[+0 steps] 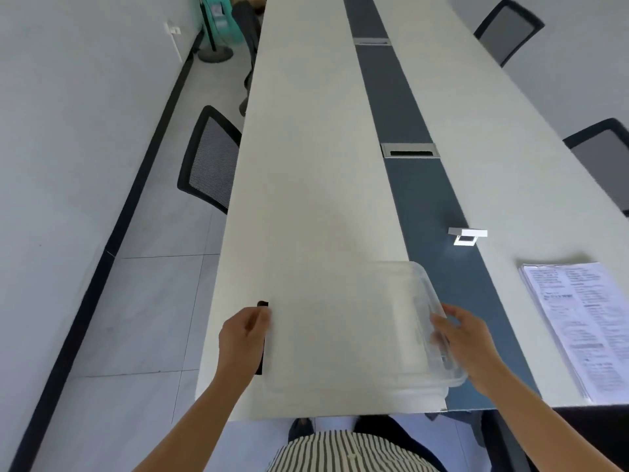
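A clear plastic container point(401, 301) sits on the near end of the long white table point(306, 199); it is blurred and nearly see-through. My left hand point(243, 338) grips its left rim, where a black strip point(261, 335) shows beside my fingers. My right hand point(466, 342) grips the right rim, fingers curled over the edge. Whether the container rests on the table or is lifted slightly, I cannot tell.
A stack of printed papers point(578, 321) lies at the right. A small white block point(467, 236) stands on the dark centre strip point(408, 114), which has cable slots point(410, 151). Mesh chairs point(211, 158) line both sides; a wall runs along the left.
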`<state>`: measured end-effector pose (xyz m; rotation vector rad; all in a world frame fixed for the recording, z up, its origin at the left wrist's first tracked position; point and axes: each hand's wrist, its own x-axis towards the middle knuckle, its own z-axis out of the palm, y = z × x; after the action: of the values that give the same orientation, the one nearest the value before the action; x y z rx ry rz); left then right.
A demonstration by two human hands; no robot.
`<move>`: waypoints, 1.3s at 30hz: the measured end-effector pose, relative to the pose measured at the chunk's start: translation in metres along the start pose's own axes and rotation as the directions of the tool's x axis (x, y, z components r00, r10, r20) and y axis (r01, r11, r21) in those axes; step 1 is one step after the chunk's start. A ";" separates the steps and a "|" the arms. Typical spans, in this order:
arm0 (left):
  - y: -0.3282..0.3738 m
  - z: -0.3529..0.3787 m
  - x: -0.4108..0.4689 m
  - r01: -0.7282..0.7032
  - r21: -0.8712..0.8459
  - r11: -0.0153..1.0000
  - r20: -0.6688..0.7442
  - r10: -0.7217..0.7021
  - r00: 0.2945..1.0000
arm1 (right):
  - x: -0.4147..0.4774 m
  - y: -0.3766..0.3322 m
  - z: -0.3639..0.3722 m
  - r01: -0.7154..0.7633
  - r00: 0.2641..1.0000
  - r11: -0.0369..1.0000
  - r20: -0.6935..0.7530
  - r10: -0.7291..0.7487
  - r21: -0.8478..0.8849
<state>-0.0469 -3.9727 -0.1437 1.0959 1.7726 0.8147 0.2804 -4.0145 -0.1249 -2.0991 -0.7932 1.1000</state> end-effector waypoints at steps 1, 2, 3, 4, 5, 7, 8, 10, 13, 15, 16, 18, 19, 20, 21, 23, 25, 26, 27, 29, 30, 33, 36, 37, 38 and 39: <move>-0.003 0.000 -0.003 -0.022 0.045 0.999 0.000 0.022 1.000 | -0.005 0.006 0.002 0.005 1.000 1.000 -0.006 -0.005 -0.023; -0.006 0.000 -0.006 -0.034 0.072 0.997 0.003 0.034 0.999 | -0.008 0.012 0.005 0.014 1.000 0.999 -0.012 -0.014 -0.047; -0.009 -0.001 -0.009 -0.040 0.101 0.994 0.008 0.040 0.999 | -0.009 0.017 0.006 0.023 1.000 0.997 -0.020 -0.024 -0.072; -0.011 -0.002 -0.012 -0.050 0.132 0.990 0.014 0.049 0.999 | -0.011 0.021 0.007 0.032 0.999 0.994 -0.030 -0.035 -0.105; -0.015 -0.003 -0.014 -0.056 0.167 0.984 0.026 0.053 0.998 | -0.011 0.025 0.007 0.046 0.998 0.987 -0.038 -0.052 -0.153; -0.019 -0.006 -0.018 -0.067 0.223 0.973 0.052 0.057 0.997 | -0.014 0.031 0.006 0.091 0.993 0.952 -0.049 -0.110 -0.293; -0.021 -0.007 -0.019 -0.084 0.252 0.964 0.062 0.070 0.996 | -0.016 0.032 0.005 0.113 0.988 0.929 -0.056 -0.141 -0.352; -0.024 -0.008 -0.019 -0.111 0.307 0.945 0.087 0.088 0.992 | -0.018 0.034 0.005 0.137 0.978 0.890 -0.082 -0.191 -0.435; -0.026 -0.009 -0.019 -0.085 0.328 0.941 0.114 0.049 0.992 | -0.018 0.043 0.005 0.117 0.972 0.823 -0.105 -0.209 -0.555; -0.026 -0.009 -0.019 -0.047 0.291 0.956 0.114 0.014 0.993 | -0.013 0.050 0.004 0.096 0.983 0.836 -0.081 -0.165 -0.541; -0.026 -0.009 -0.019 -0.028 0.273 0.962 0.116 -0.004 0.993 | -0.010 0.052 0.003 0.078 0.990 0.858 -0.062 -0.127 -0.507; -0.025 -0.007 -0.018 0.004 0.271 0.963 0.125 -0.039 0.991 | -0.003 0.052 0.001 0.038 0.999 0.896 -0.017 -0.050 -0.442; -0.024 -0.007 -0.017 0.024 0.281 0.959 0.128 -0.062 0.990 | 0.000 0.051 -0.001 0.014 1.000 0.914 0.003 -0.014 -0.406; -0.023 -0.006 -0.016 0.045 0.281 0.959 0.138 -0.087 0.987 | 0.004 0.049 -0.003 -0.017 0.999 0.936 0.021 0.027 -0.351; -0.021 -0.005 -0.013 0.070 0.267 0.961 0.153 -0.114 0.982 | 0.006 0.046 -0.004 -0.056 0.997 0.958 0.039 0.070 -0.283; -0.019 -0.005 -0.007 0.154 0.206 0.966 0.192 -0.194 0.962 | 0.012 0.043 -0.004 -0.120 0.988 0.979 0.076 0.134 -0.166; -0.018 -0.006 -0.001 0.276 0.108 0.955 0.244 -0.294 0.924 | 0.015 0.042 -0.001 -0.177 0.978 0.979 0.097 0.186 -0.100; -0.019 -0.006 0.001 0.321 0.068 0.945 0.262 -0.327 0.908 | 0.015 0.043 0.001 -0.194 0.974 0.978 0.102 0.201 -0.071; -0.019 -0.007 0.001 0.338 0.042 0.940 0.266 -0.337 0.903 | 0.015 0.044 0.003 -0.193 0.975 0.980 0.105 0.197 -0.051; -0.020 -0.006 0.002 0.296 0.051 0.954 0.219 -0.300 0.928 | 0.010 0.046 0.008 -0.142 0.987 0.988 0.063 0.146 -0.064; -0.020 -0.005 0.001 0.253 0.079 0.964 0.192 -0.264 0.945 | 0.008 0.047 0.011 -0.092 0.995 0.988 0.021 0.095 -0.122; -0.017 0.003 -0.003 0.183 0.123 0.975 0.175 -0.203 0.963 | 0.002 0.049 0.016 -0.005 0.998 0.927 -0.064 -0.021 -0.374; -0.015 0.014 -0.010 0.194 0.132 0.972 0.143 -0.212 0.967 | -0.004 0.052 0.026 0.020 0.995 0.923 -0.082 -0.056 -0.385; -0.015 0.017 -0.012 0.198 0.130 0.972 0.133 -0.215 0.968 | -0.006 0.052 0.030 0.019 0.995 0.929 -0.085 -0.054 -0.371; -0.014 0.018 -0.014 0.199 0.136 0.970 0.125 -0.217 0.968 | -0.009 0.053 0.033 0.016 0.994 0.929 -0.092 -0.054 -0.369; -0.015 0.019 -0.015 0.200 0.141 0.970 0.123 -0.217 0.968 | -0.012 0.054 0.036 0.024 0.992 0.925 -0.102 -0.068 -0.380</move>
<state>-0.0306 -3.9909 -0.1588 1.0006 1.8054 0.4921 0.2554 -4.0474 -0.1761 -2.4205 -1.0612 0.8423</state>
